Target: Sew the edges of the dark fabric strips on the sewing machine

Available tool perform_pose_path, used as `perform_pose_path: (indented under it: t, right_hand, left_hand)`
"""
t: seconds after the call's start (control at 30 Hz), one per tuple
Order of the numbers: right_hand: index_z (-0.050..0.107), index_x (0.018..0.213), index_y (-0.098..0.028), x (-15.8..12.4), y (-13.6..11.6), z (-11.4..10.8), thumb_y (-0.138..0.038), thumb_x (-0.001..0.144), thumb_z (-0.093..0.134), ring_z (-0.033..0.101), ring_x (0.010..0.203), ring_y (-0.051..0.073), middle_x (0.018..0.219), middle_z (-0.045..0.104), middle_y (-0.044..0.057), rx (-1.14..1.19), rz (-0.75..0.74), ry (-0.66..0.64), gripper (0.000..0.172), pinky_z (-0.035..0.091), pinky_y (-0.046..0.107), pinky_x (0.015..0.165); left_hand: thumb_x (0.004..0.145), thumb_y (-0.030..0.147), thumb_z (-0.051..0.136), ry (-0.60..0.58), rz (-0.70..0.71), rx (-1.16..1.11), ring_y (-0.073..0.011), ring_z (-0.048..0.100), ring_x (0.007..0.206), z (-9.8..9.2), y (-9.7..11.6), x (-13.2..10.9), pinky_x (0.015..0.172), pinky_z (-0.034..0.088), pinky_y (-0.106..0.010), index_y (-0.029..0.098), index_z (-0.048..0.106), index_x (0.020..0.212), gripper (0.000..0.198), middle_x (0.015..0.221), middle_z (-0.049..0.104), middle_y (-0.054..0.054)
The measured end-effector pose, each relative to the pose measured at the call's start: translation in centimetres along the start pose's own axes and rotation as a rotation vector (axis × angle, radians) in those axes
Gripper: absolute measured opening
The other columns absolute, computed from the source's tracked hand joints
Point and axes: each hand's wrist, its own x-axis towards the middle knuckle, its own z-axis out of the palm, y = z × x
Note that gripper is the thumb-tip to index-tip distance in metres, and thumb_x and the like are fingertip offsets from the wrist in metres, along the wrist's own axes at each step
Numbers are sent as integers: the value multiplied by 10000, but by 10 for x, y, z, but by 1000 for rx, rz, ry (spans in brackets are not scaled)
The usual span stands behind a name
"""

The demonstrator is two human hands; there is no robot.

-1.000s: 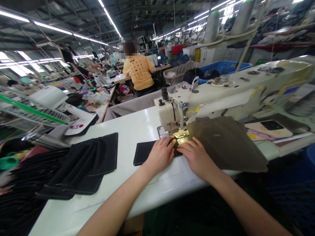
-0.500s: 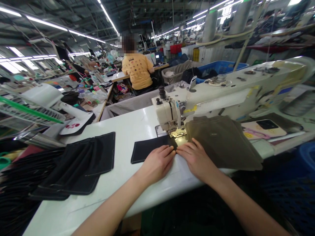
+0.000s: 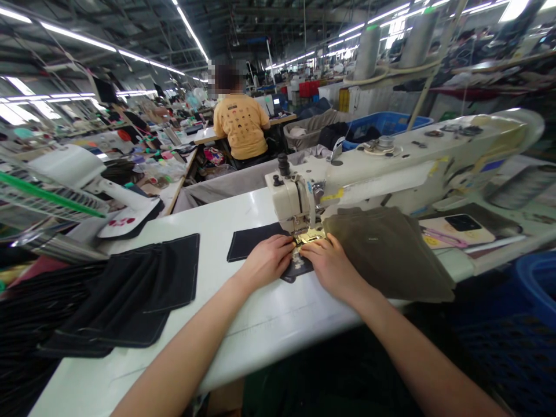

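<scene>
A dark fabric piece point(image 3: 245, 242) with pale edge stitching lies on the white sewing table point(image 3: 243, 341), running under the head of the sewing machine point(image 3: 286, 200). My left hand point(image 3: 270, 259) presses on it with fingers together, just left of the brass-coloured guide plate point(image 3: 310, 236). To the right of that plate, my right hand point(image 3: 330, 265) has its fingers together, fingertips at a dark edge with pale marks between the hands. The fingertips hide part of the cloth. Beside my right hand rests a stack of olive fabric pieces point(image 3: 386, 249).
Stitched dark pieces point(image 3: 174, 272) lie fanned out at the left, beside a darker pile point(image 3: 39, 307). A white fan point(image 3: 69, 168) stands behind them. A phone point(image 3: 460, 229) is at the right, above a blue basket point(image 3: 521, 336). Ahead sits a person in a yellow shirt point(image 3: 241, 127).
Both hands have moved slightly up toward the machine, and the dark fabric piece has shifted away from me with them. A dark edge with pale marks now shows between the hands.
</scene>
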Motion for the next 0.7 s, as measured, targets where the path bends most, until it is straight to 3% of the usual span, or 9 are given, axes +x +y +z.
perform_pose_path:
  t: [0.17,0.3,0.4,0.53,0.7]
  right_hand:
    - [653,1228,-206,-4,0,0,-72,949,461,540,1188,238,1251,679,76,12,14,8,364,250,527,1144]
    - [668,1188,-211,-7,-3,-2,-82,953,456,554,1151,236,1201,686,85,51,7,72,342,288,512,1122]
    - [676,1171,-207,-10,-7,-3,-110,959,475,557,1114,239,1149,691,81,92,-20,108,308,324,489,1095]
    - [701,1114,-218,-14,-12,-3,-123,945,521,561,1079,241,1096,693,67,83,-12,114,265,313,500,1100]
    - [702,1112,-231,-16,-12,-3,-146,963,517,567,1093,238,1114,694,64,50,0,107,252,290,522,1117]
  left_hand:
    - [963,214,488,-10,-66,37,-247,599,1106,-2,-2,3,977,530,-425,155,666,1182,288,1167,655,-124]
    - [965,282,515,-46,-144,7,-245,604,970,-5,13,1,891,547,-419,139,664,1161,285,1026,618,-118]
    - [974,213,474,-71,-148,-120,-209,601,902,-5,27,-1,855,553,-368,137,675,1068,234,985,592,-103]
    - [938,119,471,-52,-97,-171,-218,598,974,-1,34,-6,888,553,-374,144,668,1062,235,1062,600,-122]
    - [919,133,509,-8,-73,-82,-266,569,1144,1,32,-9,988,525,-457,153,660,1162,287,1231,603,-153]
